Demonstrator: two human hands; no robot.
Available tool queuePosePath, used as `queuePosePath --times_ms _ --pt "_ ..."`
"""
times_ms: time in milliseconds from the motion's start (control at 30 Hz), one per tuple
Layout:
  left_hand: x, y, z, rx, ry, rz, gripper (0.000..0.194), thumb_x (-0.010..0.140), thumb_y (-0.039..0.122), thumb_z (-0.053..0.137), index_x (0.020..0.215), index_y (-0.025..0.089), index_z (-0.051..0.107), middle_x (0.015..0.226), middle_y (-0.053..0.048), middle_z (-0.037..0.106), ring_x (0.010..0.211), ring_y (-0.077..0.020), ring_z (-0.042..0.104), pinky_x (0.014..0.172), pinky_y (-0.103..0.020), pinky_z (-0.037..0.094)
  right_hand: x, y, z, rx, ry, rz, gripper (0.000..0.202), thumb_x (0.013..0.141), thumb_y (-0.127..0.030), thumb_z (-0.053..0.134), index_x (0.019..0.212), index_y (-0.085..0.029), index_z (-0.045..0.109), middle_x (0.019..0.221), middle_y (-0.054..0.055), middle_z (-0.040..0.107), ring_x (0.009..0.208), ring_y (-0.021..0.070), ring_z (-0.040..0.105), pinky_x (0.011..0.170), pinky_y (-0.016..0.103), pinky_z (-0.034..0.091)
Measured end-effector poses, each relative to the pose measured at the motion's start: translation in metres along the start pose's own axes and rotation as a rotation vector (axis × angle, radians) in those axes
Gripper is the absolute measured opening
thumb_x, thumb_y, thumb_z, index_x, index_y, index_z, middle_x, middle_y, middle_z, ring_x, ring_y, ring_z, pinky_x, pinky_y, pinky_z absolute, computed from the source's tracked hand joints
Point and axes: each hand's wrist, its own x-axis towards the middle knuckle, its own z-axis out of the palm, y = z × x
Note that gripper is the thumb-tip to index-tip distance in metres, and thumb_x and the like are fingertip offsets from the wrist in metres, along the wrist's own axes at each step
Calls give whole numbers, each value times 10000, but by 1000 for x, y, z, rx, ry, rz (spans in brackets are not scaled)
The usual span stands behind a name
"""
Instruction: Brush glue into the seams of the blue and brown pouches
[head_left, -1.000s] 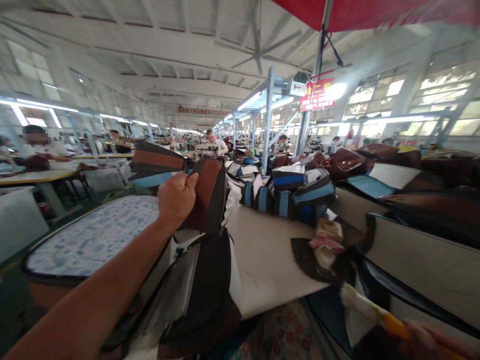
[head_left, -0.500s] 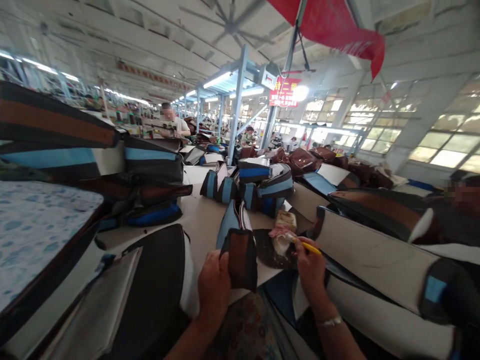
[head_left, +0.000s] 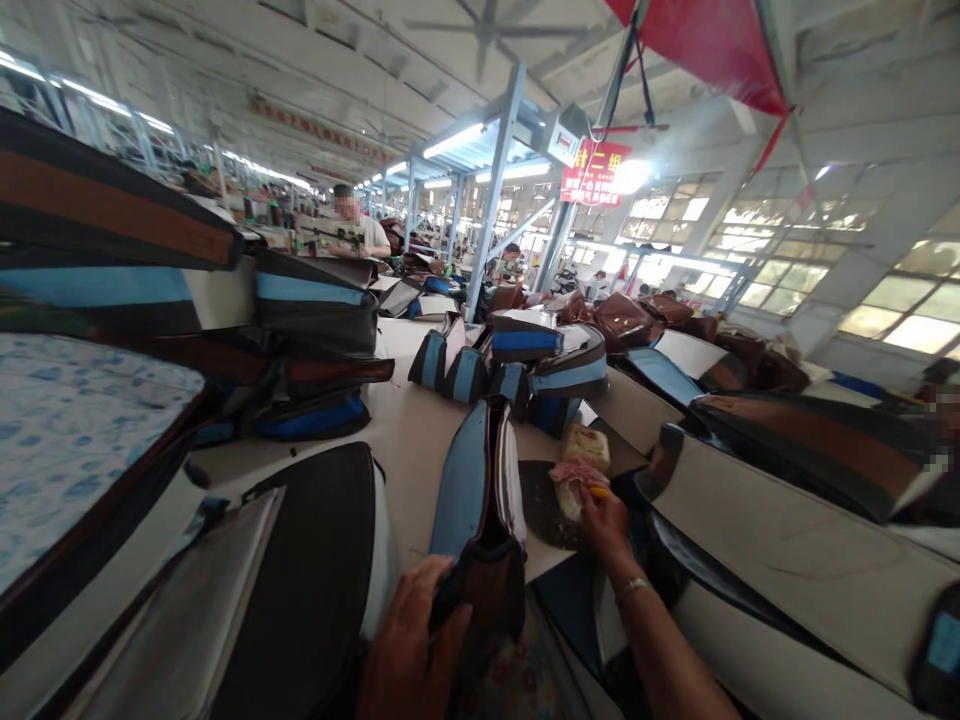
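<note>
Closer to the body than half a second ago, the blue-and-brown piece (head_left: 461, 480) now shows more of its blue side and open top, its brown end in the left hand (head_left: 411, 632), thumb and fingers closed on it. Meanwhile the right hand (head_left: 606, 528) has moved up to the cloth-wrapped container (head_left: 587, 447), fingers closed on the yellow brush (head_left: 598, 491), mostly hidden. Blue-striped pieces (head_left: 514, 382) stand beyond on the table (head_left: 409, 425).
</note>
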Motion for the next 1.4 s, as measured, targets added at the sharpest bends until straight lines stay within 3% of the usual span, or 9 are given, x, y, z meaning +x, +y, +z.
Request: queuePosePath --times_ms 167,433,600,767,967,1033,1133,1300,1400 --pt "7 7 -3 -9 4 22 403 890 413 529 1280 312 538 1258 -60 644 1147 -250 639 955 -419 574 -5 4 -9 18 36 -46 376 933 -509 553 956 -156 678 1002 83 699 960 233 651 915 437 483" --pt "11 13 -2 -99 -66 -12 291 897 389 527 1173 341 607 1139 -41 669 1077 -250 643 924 -414 578 -53 -1 -28 89 -86 -132 373 846 -509 575 960 -203 756 849 98 683 775 250 659 728 374 524" --pt "7 8 0 -118 -49 -46 280 894 394 532 1155 343 619 1116 -40 668 1060 -257 644 914 -417 577 -53 -8 -28 181 36 -16 452 848 -564 572 1023 -167 700 987 134 720 843 268 698 750 376 558" --pt "12 16 1 -178 -56 -94 282 902 424 528 1134 308 640 1097 -51 655 1046 -257 633 926 -426 555 -39 -13 -9 242 215 181 542 912 -600 457 1026 -99 629 715 125 713 580 238 698 483 300 518" --pt "26 28 0 -377 -160 -129 300 927 367 518 1137 222 675 990 -48 634 969 -212 623 878 -352 529 -54 -24 -15 279 253 173 635 721 -761 611 856 -141 606 670 65 666 542 208 650 480 302 504" --pt "33 35 -2 -434 -172 -111 292 934 342 515 1139 217 680 951 -39 614 932 -195 612 848 -325 514 -60 -36 -25 292 236 148 659 670 -783 639 837 -145 616 632 59 653 523 221 634 467 314 495" --pt "45 47 -6 -499 -210 -73 290 938 318 506 1136 204 684 911 -32 583 877 -179 591 794 -294 493 -61 -70 -51 311 222 112 565 740 -696 660 863 -145 642 636 54 661 504 212 620 476 317 493" --pt "59 63 -10 -550 -262 -8 313 917 302 536 1184 217 675 913 -31 588 890 -181 574 820 -279 470 -58 -161 -110 526 263 -19 331 876 -473 654 988 -163 621 625 -5 628 528 168 602 520 286 506" --pt "63 71 -9 -579 -268 -6 346 892 281 569 1224 246 660 1006 -38 621 991 -198 564 919 -293 446 -68 -214 -131 721 129 -203 149 902 -322 654 953 -190 607 647 -21 607 519 128 564 479 236 462"
